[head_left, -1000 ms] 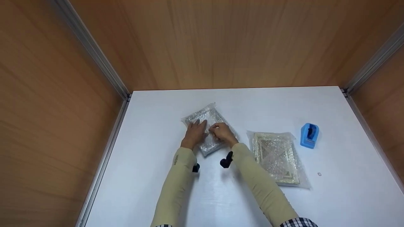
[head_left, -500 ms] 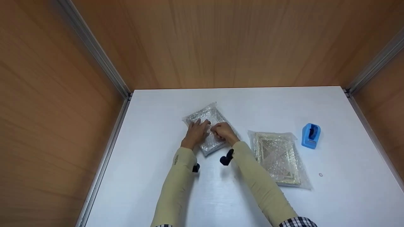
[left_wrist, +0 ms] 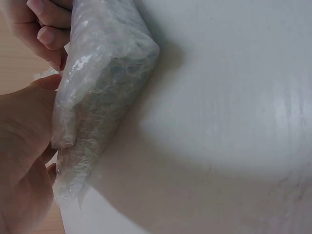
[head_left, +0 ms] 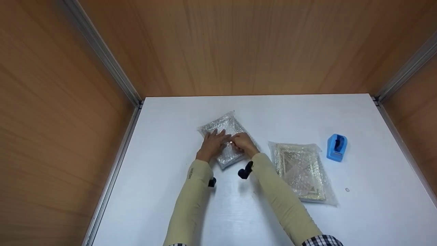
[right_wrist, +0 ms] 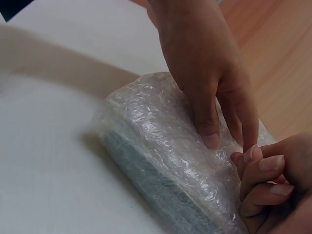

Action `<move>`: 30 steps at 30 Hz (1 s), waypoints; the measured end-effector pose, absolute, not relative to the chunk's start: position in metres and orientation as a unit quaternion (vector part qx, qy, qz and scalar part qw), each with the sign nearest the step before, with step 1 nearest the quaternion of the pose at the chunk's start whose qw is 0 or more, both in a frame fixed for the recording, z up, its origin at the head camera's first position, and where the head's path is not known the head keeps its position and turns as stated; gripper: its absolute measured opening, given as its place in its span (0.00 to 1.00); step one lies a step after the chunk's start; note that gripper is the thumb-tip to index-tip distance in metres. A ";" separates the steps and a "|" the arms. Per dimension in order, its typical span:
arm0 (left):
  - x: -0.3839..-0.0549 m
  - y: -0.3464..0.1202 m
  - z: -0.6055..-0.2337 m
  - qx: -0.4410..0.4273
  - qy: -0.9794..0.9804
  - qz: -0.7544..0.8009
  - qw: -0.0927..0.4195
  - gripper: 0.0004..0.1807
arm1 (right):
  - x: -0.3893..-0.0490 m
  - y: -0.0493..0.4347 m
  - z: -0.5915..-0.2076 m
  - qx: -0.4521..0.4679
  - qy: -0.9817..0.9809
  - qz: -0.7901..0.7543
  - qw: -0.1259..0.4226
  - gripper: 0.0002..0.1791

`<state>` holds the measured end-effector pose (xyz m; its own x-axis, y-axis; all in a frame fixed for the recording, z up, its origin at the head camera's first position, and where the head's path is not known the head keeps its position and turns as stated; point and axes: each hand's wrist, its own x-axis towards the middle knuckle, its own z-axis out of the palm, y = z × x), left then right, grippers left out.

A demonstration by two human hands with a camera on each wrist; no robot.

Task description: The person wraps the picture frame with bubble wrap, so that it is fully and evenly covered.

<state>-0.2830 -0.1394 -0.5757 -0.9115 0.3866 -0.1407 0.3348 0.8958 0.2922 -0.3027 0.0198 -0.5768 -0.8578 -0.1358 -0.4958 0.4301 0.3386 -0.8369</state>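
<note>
A flat bubble-wrapped package (head_left: 228, 158) lies at a slant near the middle of the white table, its contents blurred by the wrap. My left hand (head_left: 211, 145) rests on top, fingers spread and nearly straight, index finger reaching to my right fingertips. Curled in from the other side, my right hand (head_left: 243, 142) pinches a bit of clear film at the wrap's surface; I cannot tell whether it is tape. In the right wrist view, my left thumb presses the bubble wrap (right_wrist: 156, 131) beside my right hand (right_wrist: 273, 190). Folded wrap covers the package edge (left_wrist: 97, 117) in the left wrist view.
To the right lies a bubble-wrapped picture frame (head_left: 300, 172) with a pale gold border. Beyond it stands a blue tape dispenser (head_left: 337, 147), with a small ring-like scrap (head_left: 347, 189) nearer the front. Wooden panels (head_left: 225, 48) wall the table at back and sides.
My left index finger has stretched right to meet my right fingertips. The right hand stays curled in almost the same place, and the package has hardly moved.
</note>
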 end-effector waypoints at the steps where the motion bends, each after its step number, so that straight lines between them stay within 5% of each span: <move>1: -0.283 -0.139 -0.576 0.188 0.969 0.128 0.100 0.25 | -0.303 0.020 -0.577 0.098 0.779 -0.565 0.252 0.11; 17: -0.285 -0.136 -0.575 0.182 0.971 0.106 0.110 0.23 | -0.301 0.022 -0.571 0.149 0.770 -0.565 0.257 0.09; 27: -0.287 -0.134 -0.579 0.173 0.974 0.101 0.107 0.22 | -0.296 0.025 -0.562 0.088 0.810 -0.506 0.282 0.11; 30: -0.287 -0.134 -0.577 0.171 0.974 0.097 0.110 0.23 | -0.296 0.027 -0.555 0.049 0.859 -0.442 0.253 0.11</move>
